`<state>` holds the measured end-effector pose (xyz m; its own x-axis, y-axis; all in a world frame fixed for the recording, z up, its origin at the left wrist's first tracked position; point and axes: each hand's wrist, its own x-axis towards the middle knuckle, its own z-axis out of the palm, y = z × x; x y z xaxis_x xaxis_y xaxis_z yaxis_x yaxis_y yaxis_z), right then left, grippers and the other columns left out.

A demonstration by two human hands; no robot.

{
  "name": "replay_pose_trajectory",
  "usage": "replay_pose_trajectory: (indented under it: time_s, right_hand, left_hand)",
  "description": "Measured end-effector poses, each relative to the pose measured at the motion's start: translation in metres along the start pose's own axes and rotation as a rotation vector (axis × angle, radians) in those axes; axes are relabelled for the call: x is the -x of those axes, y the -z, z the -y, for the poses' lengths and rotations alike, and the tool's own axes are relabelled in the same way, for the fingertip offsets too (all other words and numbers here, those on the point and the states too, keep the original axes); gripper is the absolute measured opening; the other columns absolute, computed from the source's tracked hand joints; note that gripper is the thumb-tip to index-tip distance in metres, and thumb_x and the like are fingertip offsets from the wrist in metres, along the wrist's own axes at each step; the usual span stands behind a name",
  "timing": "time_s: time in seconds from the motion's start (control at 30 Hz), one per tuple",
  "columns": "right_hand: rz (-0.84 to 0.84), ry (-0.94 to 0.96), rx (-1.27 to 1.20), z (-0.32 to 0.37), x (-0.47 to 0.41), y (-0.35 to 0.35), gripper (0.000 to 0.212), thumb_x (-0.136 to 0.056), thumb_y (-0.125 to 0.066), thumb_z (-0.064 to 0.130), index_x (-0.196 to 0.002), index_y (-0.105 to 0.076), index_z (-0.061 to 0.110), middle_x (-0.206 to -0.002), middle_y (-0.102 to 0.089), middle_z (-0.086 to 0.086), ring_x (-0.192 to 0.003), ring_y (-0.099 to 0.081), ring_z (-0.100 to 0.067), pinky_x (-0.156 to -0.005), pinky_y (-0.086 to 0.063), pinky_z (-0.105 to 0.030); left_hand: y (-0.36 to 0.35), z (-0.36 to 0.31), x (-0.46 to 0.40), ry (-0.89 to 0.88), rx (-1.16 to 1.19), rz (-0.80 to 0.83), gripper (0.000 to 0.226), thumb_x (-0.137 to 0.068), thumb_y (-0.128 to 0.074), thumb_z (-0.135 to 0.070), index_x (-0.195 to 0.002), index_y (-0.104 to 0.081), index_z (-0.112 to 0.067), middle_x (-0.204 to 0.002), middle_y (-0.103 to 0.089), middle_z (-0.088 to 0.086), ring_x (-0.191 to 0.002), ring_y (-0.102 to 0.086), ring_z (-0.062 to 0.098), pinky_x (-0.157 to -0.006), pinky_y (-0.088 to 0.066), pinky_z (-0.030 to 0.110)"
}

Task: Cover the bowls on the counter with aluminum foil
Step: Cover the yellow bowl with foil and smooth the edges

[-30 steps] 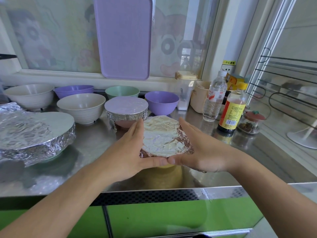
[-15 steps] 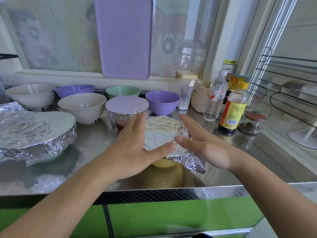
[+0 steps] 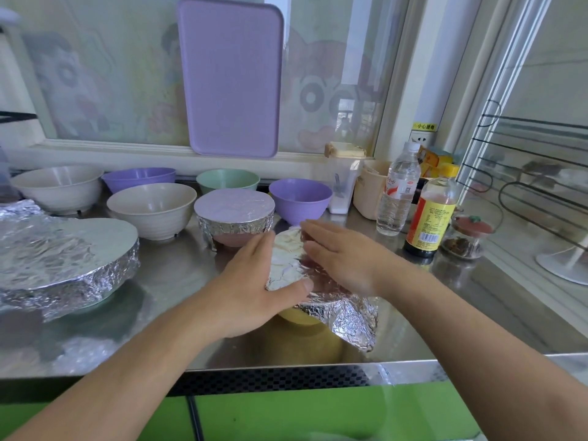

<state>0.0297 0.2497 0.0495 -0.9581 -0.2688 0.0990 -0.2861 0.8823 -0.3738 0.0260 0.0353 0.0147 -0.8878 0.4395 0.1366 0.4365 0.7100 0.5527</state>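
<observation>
Head view: mid-cover on the yellow bowl (image 3: pixel 297 316) at the steel counter's (image 3: pixel 165 281) front edge, crinkled foil sheet (image 3: pixel 288 261) draped over its rim. Left hand (image 3: pixel 251 291) cupping the near side, fingers nearly straight; right hand (image 3: pixel 342 253) flat on top, fingers extended. Next, probably: folding down the loose stiff flap at right.

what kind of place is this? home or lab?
Most likely a home kitchen: a steel counter with plastic bowls, a sauce bottle and spice jar by the window, and a cutting board leaning on the glass.
</observation>
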Motion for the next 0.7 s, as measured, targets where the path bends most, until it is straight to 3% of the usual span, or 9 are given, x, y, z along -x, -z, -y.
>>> replay_pose_trajectory:
  time_s: [0.17, 0.27, 0.37, 0.47, 0.53, 0.57, 0.6, 0.63, 0.7]
  right_hand:
    - [0.011, 0.132, 0.202, -0.012, -0.013, -0.009, 0.045, -0.113, -0.034, 0.038, -0.143, -0.056, 0.012, -0.143, -0.061, -0.009, -0.131, -0.056, -0.030, -0.109, -0.046, -0.049]
    - [0.004, 0.150, 0.181, -0.020, -0.020, -0.017, 0.047, -0.105, -0.031, 0.025, -0.110, -0.065, -0.008, -0.117, -0.065, -0.028, -0.109, -0.061, -0.049, -0.083, -0.057, -0.056]
    - [0.024, 0.164, 0.031, -0.035, -0.028, -0.023, 0.026, -0.098, -0.047, 0.013, -0.081, -0.061, -0.002, -0.087, -0.061, -0.025, -0.084, -0.062, -0.045, -0.067, -0.056, -0.054]
    - [0.070, 0.122, -0.101, -0.036, -0.030, -0.019, 0.021, -0.090, -0.053, 0.007, -0.070, -0.057, 0.003, -0.071, -0.056, -0.021, -0.073, -0.060, -0.040, -0.068, -0.054, -0.049]
    - [0.062, 0.065, -0.193, -0.029, -0.022, -0.012, 0.026, -0.090, -0.045, 0.013, -0.080, -0.064, -0.002, -0.086, -0.063, -0.027, -0.084, -0.061, -0.038, -0.076, -0.047, -0.043]
    - [0.053, 0.027, -0.198, -0.020, -0.015, -0.005, 0.037, -0.094, -0.042, 0.020, -0.105, -0.069, -0.005, -0.115, -0.065, -0.028, -0.104, -0.061, -0.037, -0.087, -0.045, -0.043]
    - [0.054, -0.001, -0.116, -0.016, -0.007, 0.000, 0.050, -0.101, -0.042, 0.032, -0.138, -0.061, 0.004, -0.146, -0.057, -0.015, -0.127, -0.055, -0.029, -0.101, -0.043, -0.039]
    - [0.129, -0.027, -0.177, -0.020, -0.001, 0.008, 0.057, -0.107, -0.046, 0.044, -0.159, -0.042, 0.021, -0.160, -0.045, 0.006, -0.136, -0.050, -0.013, -0.105, -0.040, -0.027]
    - [0.228, -0.049, -0.366, -0.018, 0.012, 0.015, 0.073, -0.104, -0.056, 0.053, -0.165, -0.017, 0.043, -0.157, -0.028, 0.033, -0.133, -0.043, 0.009, -0.096, -0.039, -0.011]
  left_hand:
    - [0.002, 0.002, 0.000, -0.001, -0.037, 0.018, 0.127, -0.072, -0.039, -0.096, -0.168, 0.003, -0.022, -0.173, 0.001, -0.017, -0.159, -0.002, 0.004, -0.130, -0.013, 0.036]
    - [-0.001, -0.013, 0.008, -0.005, -0.153, -0.072, 0.102, -0.093, -0.040, -0.077, -0.166, -0.002, -0.015, -0.173, -0.004, -0.006, -0.157, -0.006, 0.011, -0.124, -0.008, 0.025]
    - [-0.014, -0.037, 0.014, 0.040, -0.199, -0.255, 0.091, -0.098, -0.029, -0.070, -0.161, -0.015, -0.007, -0.169, -0.020, 0.012, -0.155, -0.017, 0.024, -0.127, -0.017, 0.037]
    - [-0.025, -0.051, 0.016, 0.090, -0.120, -0.223, 0.095, -0.101, -0.027, -0.067, -0.165, 0.004, -0.004, -0.174, 0.006, 0.014, -0.161, 0.007, 0.019, -0.128, 0.000, 0.033]
    - [-0.027, -0.048, 0.015, 0.104, -0.088, -0.171, 0.112, -0.090, -0.024, -0.083, -0.165, 0.012, -0.007, -0.174, 0.017, 0.010, -0.159, 0.018, 0.015, -0.128, 0.004, 0.034]
    - [-0.026, -0.044, 0.015, 0.113, -0.081, -0.150, 0.123, -0.081, -0.021, -0.092, -0.164, 0.015, -0.009, -0.173, 0.020, 0.008, -0.159, 0.020, 0.014, -0.128, 0.004, 0.035]
    - [-0.025, -0.040, 0.014, 0.115, -0.084, -0.145, 0.133, -0.072, -0.021, -0.098, -0.164, 0.017, -0.010, -0.173, 0.021, 0.007, -0.159, 0.021, 0.014, -0.128, 0.004, 0.035]
    - [-0.024, -0.036, 0.014, 0.112, -0.089, -0.148, 0.140, -0.066, -0.023, -0.102, -0.164, 0.018, -0.011, -0.173, 0.021, 0.006, -0.159, 0.021, 0.014, -0.128, 0.003, 0.036]
    - [-0.023, -0.032, 0.015, 0.098, -0.085, -0.156, 0.149, -0.057, -0.032, -0.105, -0.164, 0.019, -0.013, -0.173, 0.021, 0.003, -0.159, 0.019, 0.013, -0.127, -0.001, 0.035]
